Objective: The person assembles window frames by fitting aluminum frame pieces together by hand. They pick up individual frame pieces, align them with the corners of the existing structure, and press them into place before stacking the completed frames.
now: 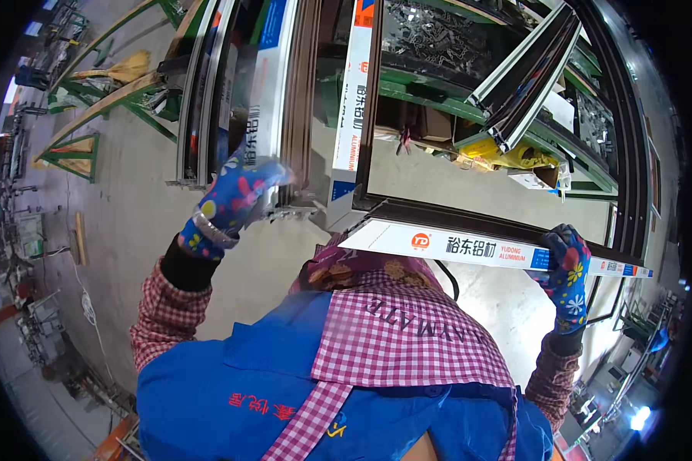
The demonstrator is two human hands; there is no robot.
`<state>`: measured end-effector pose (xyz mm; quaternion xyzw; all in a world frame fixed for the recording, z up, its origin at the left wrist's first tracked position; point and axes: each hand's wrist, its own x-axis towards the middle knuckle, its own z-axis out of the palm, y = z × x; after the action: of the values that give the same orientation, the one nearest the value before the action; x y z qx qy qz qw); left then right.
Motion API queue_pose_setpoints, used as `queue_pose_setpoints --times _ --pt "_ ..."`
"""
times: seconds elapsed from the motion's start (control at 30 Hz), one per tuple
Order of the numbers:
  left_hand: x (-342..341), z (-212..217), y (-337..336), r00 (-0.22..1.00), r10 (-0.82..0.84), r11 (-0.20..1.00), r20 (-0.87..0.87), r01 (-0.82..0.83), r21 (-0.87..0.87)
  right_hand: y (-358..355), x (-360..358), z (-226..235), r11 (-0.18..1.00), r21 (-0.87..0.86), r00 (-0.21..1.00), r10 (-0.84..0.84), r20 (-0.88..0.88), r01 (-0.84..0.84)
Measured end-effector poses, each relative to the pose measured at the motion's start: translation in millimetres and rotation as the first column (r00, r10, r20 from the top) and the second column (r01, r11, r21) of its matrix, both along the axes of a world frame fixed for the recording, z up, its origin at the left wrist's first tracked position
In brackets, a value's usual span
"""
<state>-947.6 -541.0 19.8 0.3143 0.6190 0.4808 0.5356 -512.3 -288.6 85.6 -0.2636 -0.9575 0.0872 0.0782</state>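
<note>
- Head view (only view): frame (454, 216) is in front of the person's torso, mid-to-R of pic; floor (430, 183) shows thru its opening.
- R hand (567, 270), gloved: fingers curled over top edge of bottom bar (407, 240), nr its R end, i.e. gripping it.
- L hand (237, 201), gloved, blurred: at near ends of profiles (267, 107), L of frame. Can't tell if it's gripping or just touching.
- Step, my judgement: handling/positioning frame, R hand steadying it while L hand deals w/ profiles alongside.
- Next move prob. calls for a firm R grip, a clear L hold, and care that the bar ends don't knock the frame corner.
- Direction: bottom bar runs L–R across the body, dipping slightly to R; bevelled end points L, by foot of L upright (351, 115).
- L upright + R upright (627, 138) run away from person, toward top of pic. Far side out of view, so can't tell frame's long axis; tilt vs floor unclear too.
- Profiles' long axis: also away from person, roughly alongside L upright.
</note>
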Motion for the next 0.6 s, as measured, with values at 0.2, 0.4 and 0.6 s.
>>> queue_pose_setpoints --times 0.2,0.4,0.6 --pt "14.6 26.2 15.6 0.943 -0.251 0.961 -0.220 0.270 0.061 5.2 6.0 -5.3 0.997 0.061 0.999 0.040 -0.002 -0.040" --pt "29.1 -12.8 27.8 0.831 -0.143 0.982 -0.538 0.189 0.031 7.5 28.0 -19.5 0.993 0.114 0.999 -0.004 0.042 -0.001" --pt "51.5 41.8 52.0 0.900 -0.177 0.981 -0.399 0.128 -0.147 5.6 37.7 -20.4 0.966 0.250 0.998 0.048 0.051 -0.059"
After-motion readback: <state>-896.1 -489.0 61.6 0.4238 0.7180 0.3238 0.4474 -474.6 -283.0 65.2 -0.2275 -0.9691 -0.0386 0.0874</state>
